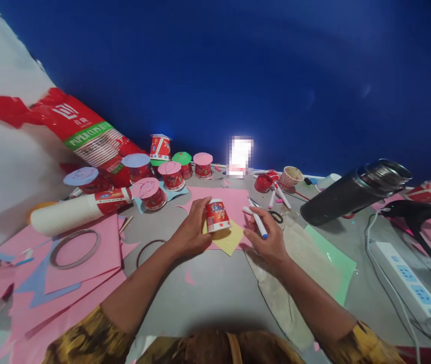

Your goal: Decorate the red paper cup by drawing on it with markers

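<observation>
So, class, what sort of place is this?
Probably a paper-craft worktable: stacked paper cups, pink paper sheets, a roll of tape and a marker in the right hand.

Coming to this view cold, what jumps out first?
Probably the glowing, pixelated rectangle standing at the back against the dark blue wall. Next, the big red bag marked "PAPER CUPS" leaning at the left, with paper-topped red cups clustered beside it. Then the large dark flask lying tilted at the right.
</observation>
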Tool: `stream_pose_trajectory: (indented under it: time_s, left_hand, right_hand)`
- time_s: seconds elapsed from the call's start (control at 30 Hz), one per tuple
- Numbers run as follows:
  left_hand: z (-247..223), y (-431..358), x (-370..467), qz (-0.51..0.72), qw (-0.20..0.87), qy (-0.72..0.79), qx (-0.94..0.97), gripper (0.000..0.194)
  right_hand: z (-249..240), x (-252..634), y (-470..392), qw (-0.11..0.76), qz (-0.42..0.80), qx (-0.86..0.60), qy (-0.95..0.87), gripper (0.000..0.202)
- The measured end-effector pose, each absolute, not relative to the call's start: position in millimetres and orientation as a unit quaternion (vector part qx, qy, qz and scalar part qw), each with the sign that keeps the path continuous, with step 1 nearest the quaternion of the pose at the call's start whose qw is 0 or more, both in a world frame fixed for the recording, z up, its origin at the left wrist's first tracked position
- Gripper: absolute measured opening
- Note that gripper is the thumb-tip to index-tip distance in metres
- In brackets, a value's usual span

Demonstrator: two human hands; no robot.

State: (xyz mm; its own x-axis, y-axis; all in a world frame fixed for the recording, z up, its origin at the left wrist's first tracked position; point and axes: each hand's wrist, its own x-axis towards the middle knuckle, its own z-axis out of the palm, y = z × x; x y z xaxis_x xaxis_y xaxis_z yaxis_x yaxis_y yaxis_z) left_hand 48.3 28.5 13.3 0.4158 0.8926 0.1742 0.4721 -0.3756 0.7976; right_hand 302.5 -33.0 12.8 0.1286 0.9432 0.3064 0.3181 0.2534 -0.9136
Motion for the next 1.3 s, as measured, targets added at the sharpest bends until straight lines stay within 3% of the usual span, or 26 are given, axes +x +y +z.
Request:
stream_pose_trajectory:
  time_s: [0.1, 0.27, 0.43, 0.6, 0.73, 0.83, 1.03, 1.17, 1.3]
  left_hand:
    - [11.5, 30.6, 46.2, 0.285, 0.343, 0.445, 0.777, 0.103]
    - [12.7, 33.2, 44.2, 0.277, 0.368, 0.426, 0.779, 0.106]
    - [16.1, 32.9, 45.8, 0.271, 0.38, 0.42, 0.779, 0.103]
    - [15.9, 34.2, 45.7, 0.262, 0.408, 0.411, 0.772, 0.108]
    - [18.7, 36.1, 43.2, 0.257, 0.429, 0.416, 0.759, 0.098]
    - [20.6, 38.6, 41.1, 0.261, 0.43, 0.423, 0.754, 0.096]
    - [18.2, 41.5, 42.5, 0.267, 0.412, 0.43, 0.757, 0.096]
    - [18.0, 40.3, 43.9, 0.271, 0.402, 0.427, 0.763, 0.094]
    - [14.9, 43.1, 42.1, 0.271, 0.39, 0.427, 0.769, 0.094]
  right_hand:
    - [5.2, 302.0, -36.9, 0.539, 0.204, -0.534, -0.619, 0.026]
    - [-0.7, 305.3, -39.0, 0.576, 0.174, -0.534, -0.594, 0.027]
    - [9.6, 308.2, -27.8, 0.602, 0.281, -0.533, -0.524, 0.04]
    - [60.8, 295.3, 12.7, 0.641, 0.384, -0.481, -0.458, 0.047]
    - [108.1, 270.0, 56.7, 0.63, 0.491, -0.424, -0.427, 0.052]
    - [123.7, 254.2, 76.3, 0.642, 0.493, -0.393, -0.436, 0.054]
    - [58.5, 247.1, 58.8, 0.681, 0.332, -0.458, -0.464, 0.048]
    - [23.4, 253.1, 45.1, 0.674, 0.333, -0.47, -0.463, 0.049]
    - [28.4, 251.6, 38.6, 0.679, 0.341, -0.474, -0.445, 0.054]
